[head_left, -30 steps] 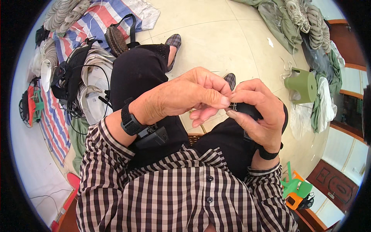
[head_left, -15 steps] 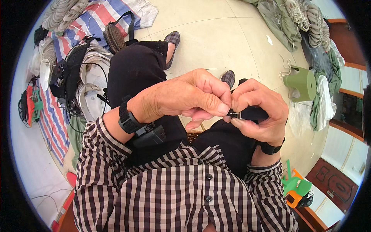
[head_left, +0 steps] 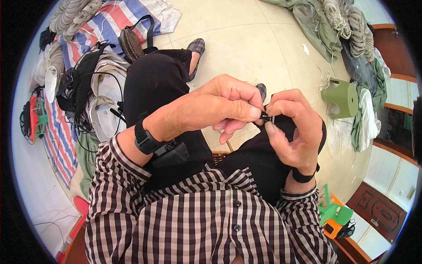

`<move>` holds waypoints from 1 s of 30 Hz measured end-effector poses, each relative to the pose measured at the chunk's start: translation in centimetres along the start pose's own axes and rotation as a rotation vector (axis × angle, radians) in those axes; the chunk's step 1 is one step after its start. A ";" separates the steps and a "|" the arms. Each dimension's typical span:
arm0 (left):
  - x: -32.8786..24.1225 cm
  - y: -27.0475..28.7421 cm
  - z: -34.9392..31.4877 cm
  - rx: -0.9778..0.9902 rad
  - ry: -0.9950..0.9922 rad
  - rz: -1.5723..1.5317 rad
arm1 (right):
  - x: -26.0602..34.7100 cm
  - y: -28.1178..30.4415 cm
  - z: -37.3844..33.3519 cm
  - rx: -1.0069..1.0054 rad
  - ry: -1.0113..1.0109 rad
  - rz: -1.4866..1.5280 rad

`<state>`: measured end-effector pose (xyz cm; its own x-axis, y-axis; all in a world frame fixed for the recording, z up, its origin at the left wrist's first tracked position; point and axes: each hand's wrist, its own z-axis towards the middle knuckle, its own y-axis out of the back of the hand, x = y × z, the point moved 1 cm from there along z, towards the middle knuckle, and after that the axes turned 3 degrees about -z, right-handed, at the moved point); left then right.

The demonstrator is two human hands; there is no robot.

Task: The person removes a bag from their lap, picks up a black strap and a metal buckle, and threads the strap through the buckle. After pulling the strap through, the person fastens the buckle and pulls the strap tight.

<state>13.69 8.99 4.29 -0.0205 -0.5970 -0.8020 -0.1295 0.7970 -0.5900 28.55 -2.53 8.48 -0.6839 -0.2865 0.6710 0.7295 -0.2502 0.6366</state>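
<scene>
Between my two hands, over my lap, is a small black piece [head_left: 266, 117] with a pale edge at its right end; its kind is too small to make out. My left hand [head_left: 220, 105] pinches the left end of it between thumb and forefinger, the other fingers curled beneath. From the right, my right hand [head_left: 295, 127] holds the other end, thumb tip below and forefinger above, the fingers bent in a ring. Part of the piece is hidden behind the fingertips.
My knees in black trousers [head_left: 154, 83] lie under my hands. An olive green stool [head_left: 345, 99] stands right. On the left, pale stacked shoe-like pieces [head_left: 105, 116] lie beside a black bag [head_left: 83, 79] with cables, on a striped sheet [head_left: 118, 17]. A green and orange object [head_left: 336, 215] is lower right.
The right thumb and forefinger have spread a little apart, showing more of the black piece. Both hands have shifted slightly upward; the left hand keeps its pinch.
</scene>
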 end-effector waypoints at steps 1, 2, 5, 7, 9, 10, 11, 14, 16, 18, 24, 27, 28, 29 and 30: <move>-0.3 -0.1 -0.1 -0.023 0.004 0.029 | 0.1 -0.1 -0.1 0.003 0.001 -0.043; -0.4 -0.2 -0.1 -0.045 0.007 0.058 | 0.2 -0.1 -0.1 0.006 0.003 -0.086; -0.3 0.0 0.0 -0.050 0.013 0.077 | 0.4 -0.5 -0.2 -0.015 0.015 -0.178; -0.3 0.1 0.1 -0.061 0.018 0.092 | 0.4 -0.9 -0.2 -0.047 0.031 -0.235; -0.4 0.0 0.3 -0.069 0.022 0.106 | 0.6 -1.1 -0.4 -0.080 0.047 -0.296; -0.3 -0.1 0.3 -0.063 0.021 0.122 | 0.7 -1.3 -0.5 -0.097 0.031 -0.315; -0.3 0.0 0.3 -0.057 0.020 0.137 | 0.7 -1.5 -0.5 -0.115 0.015 -0.335; -0.4 0.3 0.1 -0.054 0.046 0.094 | 0.6 -1.6 -0.3 -0.113 -0.048 -0.238; -0.3 0.3 0.1 -0.050 0.036 0.077 | 0.5 -0.9 -0.1 -0.080 -0.118 -0.146; -0.2 0.5 -0.1 -0.051 0.026 0.063 | 0.5 -0.9 0.0 -0.048 -0.184 -0.050; 0.2 0.7 0.3 -0.038 0.032 0.004 | 0.6 -0.8 -0.1 -0.081 -0.189 -0.019; 0.4 1.0 0.3 -0.011 0.028 -0.048 | 0.8 -1.0 0.0 -0.091 -0.180 0.002; 0.5 1.1 0.3 -0.005 0.025 -0.048 | 0.9 -1.0 0.0 -0.090 -0.168 -0.007; 0.5 1.1 0.3 0.001 0.021 -0.049 | 0.9 -1.0 0.0 -0.090 -0.158 -0.015; 0.4 1.1 0.3 0.000 0.021 -0.048 | 0.9 -1.0 0.0 -0.090 -0.157 -0.015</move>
<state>13.79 9.66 3.24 -0.0347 -0.6366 -0.7704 -0.1305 0.7672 -0.6280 27.25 -2.50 8.46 -0.6832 -0.1361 0.7174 0.7129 -0.3372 0.6149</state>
